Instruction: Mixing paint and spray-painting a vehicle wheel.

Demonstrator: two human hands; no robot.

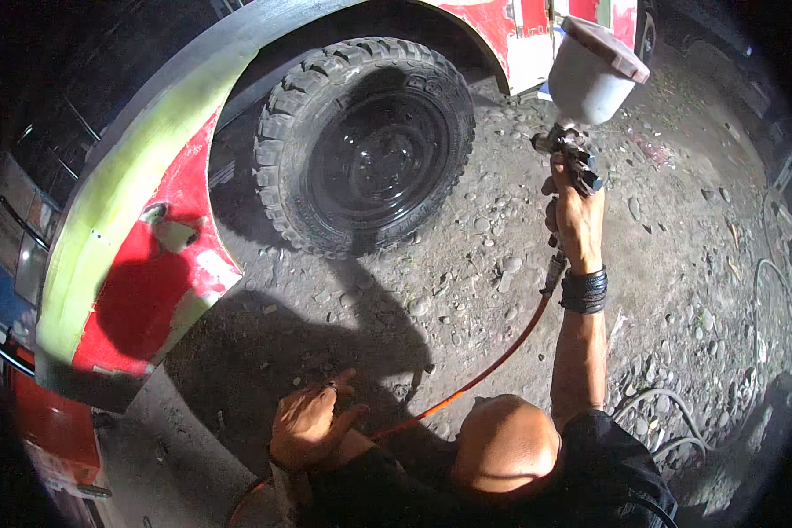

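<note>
My right hand (577,211) is stretched forward, wrapped round the grip of a paint spray gun (573,151). On top of the gun sits a whitish cup (587,86) with a stained pinkish lid, leaning slightly to the right. An orange-red air hose (501,359) hangs from the fitting under the grip and runs back past my left forearm. Low at the left, my left hand (310,422) is held above the ground with thumb and fingers apart, holding nothing. Nearest to it are the hose and the sanded fender (149,255) with yellow-green, red and bare grey patches.
A knobbly off-road tyre (277,167) on a black wheel stands under the wheel arch. Behind it continues the red and white bodywork (528,62). Stones litter the dirt ground (677,264). A grey hose (677,407) lies looped at the right. Boxes or drawers with handles (22,220) stand far left.
</note>
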